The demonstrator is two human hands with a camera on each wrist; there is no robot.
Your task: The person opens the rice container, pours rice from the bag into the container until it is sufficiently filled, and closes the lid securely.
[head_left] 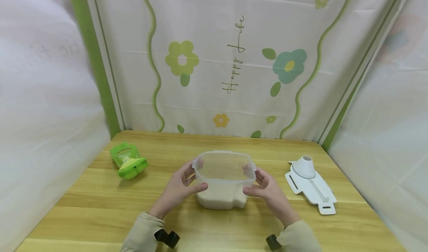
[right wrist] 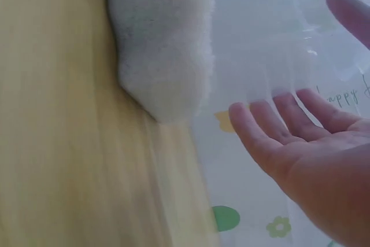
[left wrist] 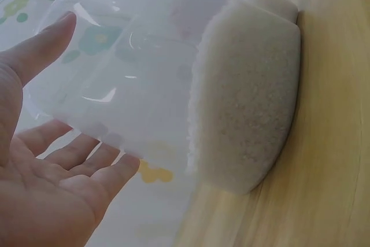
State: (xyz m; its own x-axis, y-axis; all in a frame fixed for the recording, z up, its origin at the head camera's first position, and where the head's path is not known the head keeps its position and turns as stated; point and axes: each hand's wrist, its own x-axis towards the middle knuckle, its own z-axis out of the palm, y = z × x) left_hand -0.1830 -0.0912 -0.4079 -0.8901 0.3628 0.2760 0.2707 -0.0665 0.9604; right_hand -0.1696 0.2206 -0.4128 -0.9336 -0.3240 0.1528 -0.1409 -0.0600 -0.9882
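Clear, glossy plastic over pale wood grain.
The plastic container (head_left: 223, 181) is smooth and see-through, catching bright highlights, while the white grains (left wrist: 248, 85) inside look matt and rough; the wooden tabletop (head_left: 100, 211) has a soft sheen. On the right, the white lid (head_left: 314, 189) appears smooth, hard plastic; on the left, the green pouch (head_left: 125, 151) looks like shiny film. The far curtain (head_left: 207, 25) is printed, faintly creased sheeting. Near, the beige sleeves (head_left: 142, 231) are matt cloth.
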